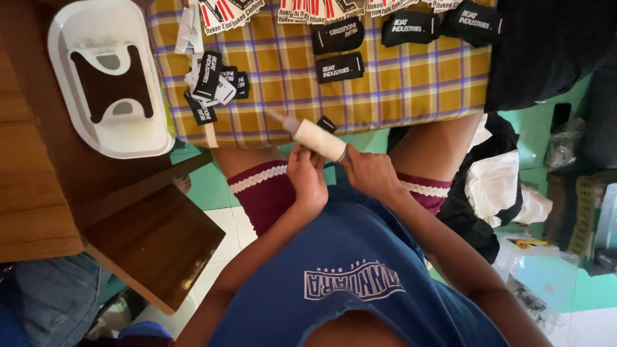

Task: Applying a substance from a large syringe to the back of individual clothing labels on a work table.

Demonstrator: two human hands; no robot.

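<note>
1. Two hands meet just above the lap: the left hand [307, 180] and the right hand [369, 172] both grasp a cream roll [318, 138], fingers curled around its near end.
2. Tilted, the roll's far end reaches over the near edge of the checked cloth [385, 83], close to a small black label [326, 123].
3. Beyond, open cloth lies between a heap of black labels [212, 87] and separate label stacks [339, 67].
4. Farther left, a white tray [138, 138] sits on the wooden table [38, 193].
</note>
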